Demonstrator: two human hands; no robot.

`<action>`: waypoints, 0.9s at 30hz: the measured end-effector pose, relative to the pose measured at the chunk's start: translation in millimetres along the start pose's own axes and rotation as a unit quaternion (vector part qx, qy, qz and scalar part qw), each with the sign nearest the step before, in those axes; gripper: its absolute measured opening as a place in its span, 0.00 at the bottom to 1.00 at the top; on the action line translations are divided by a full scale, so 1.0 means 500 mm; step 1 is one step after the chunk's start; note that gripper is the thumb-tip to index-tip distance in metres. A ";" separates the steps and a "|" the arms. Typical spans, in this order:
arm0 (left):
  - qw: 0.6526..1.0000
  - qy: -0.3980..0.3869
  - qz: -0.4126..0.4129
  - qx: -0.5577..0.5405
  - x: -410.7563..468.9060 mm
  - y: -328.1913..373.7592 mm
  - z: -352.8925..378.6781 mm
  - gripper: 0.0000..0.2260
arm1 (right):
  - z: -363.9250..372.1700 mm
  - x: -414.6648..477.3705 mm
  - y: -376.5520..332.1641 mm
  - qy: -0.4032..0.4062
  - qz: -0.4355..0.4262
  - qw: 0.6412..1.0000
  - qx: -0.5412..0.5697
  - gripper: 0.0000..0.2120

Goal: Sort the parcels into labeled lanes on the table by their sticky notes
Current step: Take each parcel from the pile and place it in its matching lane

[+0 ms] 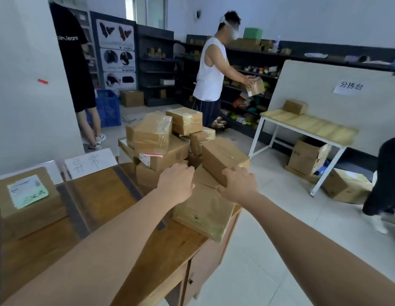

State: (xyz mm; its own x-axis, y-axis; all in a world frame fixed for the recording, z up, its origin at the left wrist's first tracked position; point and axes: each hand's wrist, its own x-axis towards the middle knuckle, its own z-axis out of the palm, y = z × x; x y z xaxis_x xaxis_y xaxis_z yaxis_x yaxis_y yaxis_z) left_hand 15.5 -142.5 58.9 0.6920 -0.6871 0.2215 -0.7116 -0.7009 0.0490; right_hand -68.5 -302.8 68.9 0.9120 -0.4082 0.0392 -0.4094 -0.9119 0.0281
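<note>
Bare forearms reach across the bench (103, 195) to the pile of parcels (161, 138) heaped at its far right corner. The right grip (238, 184) holds the near end of a tilted parcel (223, 157), fingers over the top and thumb spread below. The left grip (175, 183) rests against a lower parcel (148, 175); its fingers are hidden, so I cannot tell whether it grasps. Near the left edge sits a lone parcel (30, 215) with a green note (35, 196) on top, and a paper sign (90, 162) stands at the far edge.

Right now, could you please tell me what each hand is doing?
Left hand: cannot be told; its fingertips are hidden against the pile of brown cardboard parcels.
Right hand: grips the tilted brown cardboard parcel.
</note>
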 end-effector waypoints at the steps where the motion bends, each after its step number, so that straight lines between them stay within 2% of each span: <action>1: 1.000 0.001 0.003 -0.003 0.028 0.005 0.010 0.18 | 0.004 0.025 0.014 0.001 0.006 1.000 -0.001 0.25; 10: 1.000 -0.030 0.006 -0.006 0.229 0.032 0.102 0.19 | 0.042 0.215 0.097 0.003 0.050 0.999 0.010 0.36; 16: 0.997 -0.074 -0.024 -0.011 0.280 0.044 0.155 0.20 | 0.088 0.283 0.132 -0.041 0.055 0.997 0.047 0.44; 19: 0.995 -0.077 -0.051 -0.032 0.295 0.055 0.174 0.19 | 0.100 0.309 0.154 -0.020 0.046 0.996 0.072 0.41; 21: 0.992 -0.078 -0.081 -0.053 0.302 0.065 0.182 0.18 | 0.100 0.322 0.171 0.010 0.046 0.989 0.139 0.38; 23: 0.985 -0.075 -0.126 -0.086 0.312 0.075 0.189 0.19 | 0.096 0.332 0.189 0.013 0.071 0.958 0.277 0.38; 25: 0.972 -0.061 -0.188 -0.125 0.320 0.083 0.194 0.25 | 0.094 0.337 0.203 -0.008 0.104 0.891 0.442 0.37; 27: 0.955 -0.025 -0.244 -0.167 0.324 0.084 0.198 0.30 | 0.100 0.338 0.215 -0.031 0.123 0.818 0.560 0.32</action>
State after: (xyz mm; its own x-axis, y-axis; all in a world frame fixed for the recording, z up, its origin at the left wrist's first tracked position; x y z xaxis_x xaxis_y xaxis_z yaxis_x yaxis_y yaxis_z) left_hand 109.6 -302.1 0.2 0.9502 -0.3080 0.0469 -0.2960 -0.8457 0.4440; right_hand 42.8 -471.9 28.4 0.8190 -0.5547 -0.1468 -0.3338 -0.2526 -0.9082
